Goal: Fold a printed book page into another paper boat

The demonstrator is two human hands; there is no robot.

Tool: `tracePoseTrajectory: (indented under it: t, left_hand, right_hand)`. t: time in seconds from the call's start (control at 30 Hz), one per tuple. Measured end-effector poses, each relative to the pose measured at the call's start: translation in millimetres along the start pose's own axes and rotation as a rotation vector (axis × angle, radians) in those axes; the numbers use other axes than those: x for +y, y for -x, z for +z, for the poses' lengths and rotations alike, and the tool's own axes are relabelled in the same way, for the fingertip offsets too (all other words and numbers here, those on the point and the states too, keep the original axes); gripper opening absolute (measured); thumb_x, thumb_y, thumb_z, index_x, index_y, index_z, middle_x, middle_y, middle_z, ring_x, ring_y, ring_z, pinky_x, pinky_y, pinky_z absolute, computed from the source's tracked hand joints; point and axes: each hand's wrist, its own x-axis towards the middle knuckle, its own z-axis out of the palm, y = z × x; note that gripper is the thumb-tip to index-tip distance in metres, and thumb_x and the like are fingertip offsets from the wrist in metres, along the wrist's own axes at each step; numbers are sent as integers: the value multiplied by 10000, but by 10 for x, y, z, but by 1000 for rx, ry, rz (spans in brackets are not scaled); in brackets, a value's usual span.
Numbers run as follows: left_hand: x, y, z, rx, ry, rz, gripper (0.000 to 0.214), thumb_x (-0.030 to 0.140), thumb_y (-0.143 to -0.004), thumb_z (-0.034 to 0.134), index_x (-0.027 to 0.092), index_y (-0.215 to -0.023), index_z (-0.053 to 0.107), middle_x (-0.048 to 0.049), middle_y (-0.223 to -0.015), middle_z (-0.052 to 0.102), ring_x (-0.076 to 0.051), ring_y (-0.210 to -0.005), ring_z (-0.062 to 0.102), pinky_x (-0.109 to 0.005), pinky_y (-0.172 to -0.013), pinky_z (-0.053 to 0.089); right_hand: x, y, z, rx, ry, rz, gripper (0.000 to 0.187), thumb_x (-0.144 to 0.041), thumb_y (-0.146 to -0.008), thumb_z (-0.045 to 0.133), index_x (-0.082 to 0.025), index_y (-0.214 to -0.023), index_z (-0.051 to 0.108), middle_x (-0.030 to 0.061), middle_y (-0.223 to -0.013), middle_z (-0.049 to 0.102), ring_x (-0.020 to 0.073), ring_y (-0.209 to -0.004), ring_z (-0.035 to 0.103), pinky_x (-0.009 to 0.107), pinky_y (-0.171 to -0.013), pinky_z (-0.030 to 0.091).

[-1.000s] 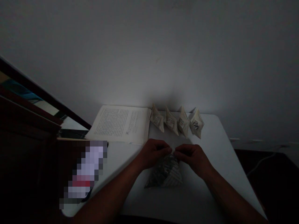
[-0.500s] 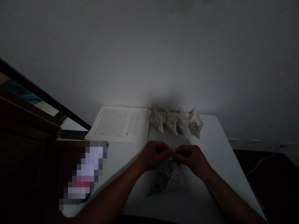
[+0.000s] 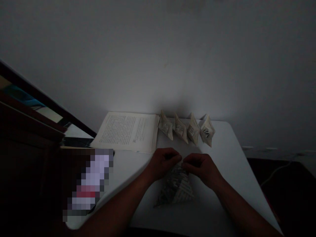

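A folded piece of printed paper, roughly triangular, hangs point-up between my hands over the near part of the white table. My left hand pinches it at the top corner, thumb against fingertips. From the other side my right hand pinches the same corner, its fingertips close to the left ones. The exact folds at the tip are hidden by my fingers. Beyond my hands stands a row of several folded paper boats, their pointed ends toward the wall and toward me.
Left of the boats lies a stack of printed pages. A pixelated phone-like object rests at the white table's left edge. The wall rises directly behind. A dark slanted bar is at far left, and a cable runs at right.
My fingertips have shifted very slightly at the paper's top corner, and the paper's lower edge has moved a little to the left. The boats and pages stay where they were.
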Motion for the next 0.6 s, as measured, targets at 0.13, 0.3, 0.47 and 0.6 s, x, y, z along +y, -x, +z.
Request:
tracePoseTrajectory:
  t: [0.13,0.3,0.47,0.6]
  left_hand:
    - [-16,6,9,20,53,-1,157,274,-761,612,136,-693,642,21,-620,586,-101,-606,514,-204,-584,388]
    - [-23,12,50,22,73,3,136,262,-748,628,137,-696,640,21,-625,593,-98,-603,523,-202,-582,395]
    - [-22,9,80,46,70,7,128,253,-764,600,138,-720,634,9,-666,607,-108,-638,539,-216,-618,409]
    - [-18,2,86,49,66,26,145,257,-773,586,133,-709,626,12,-649,587,-105,-625,524,-212,-604,397]
  right_hand:
    - [13,-4,3,14,-39,-13,167,-315,-647,717,-170,-709,663,-6,-617,645,125,-565,569,247,-556,456]
    - [8,-7,8,24,-36,-37,147,-302,-657,704,-170,-689,649,-14,-608,628,115,-556,551,239,-544,439]
    - [-3,-8,21,36,-5,-47,120,-268,-647,692,-165,-669,636,-17,-611,613,113,-557,539,235,-543,425]
    - [-18,5,33,37,3,-60,115,-260,-646,687,-165,-656,623,-26,-587,591,106,-540,521,226,-524,409]
